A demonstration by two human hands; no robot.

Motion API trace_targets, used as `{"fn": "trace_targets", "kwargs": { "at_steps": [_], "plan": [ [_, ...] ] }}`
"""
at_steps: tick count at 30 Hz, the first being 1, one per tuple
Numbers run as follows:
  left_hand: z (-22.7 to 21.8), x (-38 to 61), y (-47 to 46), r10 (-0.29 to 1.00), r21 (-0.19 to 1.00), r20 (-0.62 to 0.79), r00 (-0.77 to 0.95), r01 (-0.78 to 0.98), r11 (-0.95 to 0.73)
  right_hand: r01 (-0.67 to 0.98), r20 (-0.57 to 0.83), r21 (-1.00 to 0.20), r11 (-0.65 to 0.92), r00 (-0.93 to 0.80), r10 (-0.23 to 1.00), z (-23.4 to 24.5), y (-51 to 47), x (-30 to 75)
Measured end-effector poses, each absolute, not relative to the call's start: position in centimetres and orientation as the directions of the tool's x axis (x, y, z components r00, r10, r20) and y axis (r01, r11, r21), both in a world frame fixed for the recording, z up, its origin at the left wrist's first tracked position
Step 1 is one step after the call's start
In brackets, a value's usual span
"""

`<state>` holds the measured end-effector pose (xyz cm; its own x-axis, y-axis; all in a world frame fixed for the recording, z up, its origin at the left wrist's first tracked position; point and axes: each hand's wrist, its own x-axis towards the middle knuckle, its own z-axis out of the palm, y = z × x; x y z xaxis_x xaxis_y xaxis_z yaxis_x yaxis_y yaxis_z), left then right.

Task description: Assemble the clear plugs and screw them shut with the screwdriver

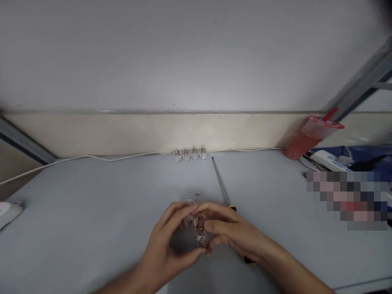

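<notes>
Between my two hands is a clear plastic electrical plug [199, 228], its brass-coloured metal parts and screws showing through. My left hand [171, 237] curls round its left side, with the fingers over the top and the thumb at the bottom edge. From the right, my right hand [226, 228] grips the same plug with thumb and fingers. Fingers hide part of it. A long screwdriver [221, 181] lies under my right hand, its black and yellow handle partly covered. Just beyond my fingertips a small dark screw-like piece [197, 194] rests on the grey table [107, 228].
Several clear plugs [190, 153] stand in a row, pins up, by the wall. A white cable [101, 158] runs along the back edge. At right are a tilted cup of red drink [312, 136] and a white power strip [330, 161]. A white object [10, 212] sits far left.
</notes>
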<state>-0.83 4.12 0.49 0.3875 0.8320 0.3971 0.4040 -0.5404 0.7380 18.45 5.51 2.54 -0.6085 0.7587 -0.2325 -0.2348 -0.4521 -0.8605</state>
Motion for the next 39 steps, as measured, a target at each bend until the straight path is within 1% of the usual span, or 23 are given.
{"fn": "trace_targets", "kwargs": {
  "at_steps": [3, 6, 8, 10, 12, 15, 17, 20, 24, 28, 31, 34, 37, 39],
  "plan": [
    [0.3, -0.8, 3.9, 0.833, 0.751, 0.400, 0.383, 0.384, -0.537, -0.222, -0.243, -0.859, -0.461, -0.614, 0.751, 2.4, 5.4, 18.4],
    [0.2, -0.8, 3.9, 0.818, 0.725, 0.420, 0.393, 0.398, -0.563, -0.219, -0.243, -0.865, -0.452, -0.606, 0.757, 2.3, 5.3, 18.4],
    [0.1, -0.8, 4.0, 0.807, 0.710, 0.437, 0.397, 0.399, -0.580, -0.182, -0.229, -0.891, -0.416, -0.610, 0.758, 2.4, 5.2, 18.5],
    [0.2, -0.7, 4.1, 0.803, 0.707, 0.448, 0.394, 0.394, -0.587, -0.124, -0.216, -0.931, -0.344, -0.572, 0.791, 2.5, 5.1, 18.6],
    [0.3, -0.6, 4.2, 0.815, 0.730, 0.433, 0.385, 0.381, -0.567, -0.030, -0.211, -0.966, -0.258, -0.488, 0.847, 2.6, 5.1, 18.6],
    [0.4, -0.4, 4.0, 0.855, 0.805, 0.340, 0.392, 0.348, -0.480, 0.136, -0.155, -0.985, -0.110, -0.381, 0.911, 2.9, 5.3, 18.9],
    [0.3, -0.3, 3.6, 0.865, 0.842, 0.281, 0.416, 0.326, -0.431, 0.231, -0.083, -0.973, 0.005, -0.371, 0.925, 3.3, 5.5, 19.2],
    [0.1, 0.0, 3.0, 0.854, 0.859, 0.256, 0.453, 0.298, -0.416, 0.314, 0.013, -0.935, 0.166, -0.437, 0.899, 4.0, 5.8, 19.8],
    [-0.4, 0.4, 2.3, 0.846, 0.877, 0.237, 0.477, 0.270, -0.398, 0.322, 0.102, -0.882, 0.343, -0.582, 0.807, 4.4, 5.8, 20.5],
    [-0.6, 0.8, 2.0, 0.845, 0.888, 0.222, 0.486, 0.257, -0.381, 0.372, 0.112, -0.803, 0.465, -0.673, 0.731, 3.7, 5.6, 20.5],
    [-0.7, 0.9, 1.9, 0.853, 0.898, 0.215, 0.475, 0.248, -0.364, 0.412, 0.092, -0.764, 0.497, -0.692, 0.716, 3.1, 5.5, 20.3],
    [-0.6, 0.9, 1.8, 0.852, 0.901, 0.202, 0.483, 0.249, -0.355, 0.397, 0.105, -0.750, 0.528, -0.717, 0.689, 3.1, 5.4, 20.3],
    [-0.7, 0.9, 1.9, 0.852, 0.896, 0.188, 0.489, 0.270, -0.353, 0.310, 0.208, -0.750, 0.585, -0.729, 0.653, 3.7, 5.7, 20.6],
    [-0.8, 0.9, 2.0, 0.861, 0.886, 0.186, 0.472, 0.298, -0.355, 0.288, 0.295, -0.752, 0.592, -0.657, 0.694, 3.8, 6.1, 20.8]
  ]
}}
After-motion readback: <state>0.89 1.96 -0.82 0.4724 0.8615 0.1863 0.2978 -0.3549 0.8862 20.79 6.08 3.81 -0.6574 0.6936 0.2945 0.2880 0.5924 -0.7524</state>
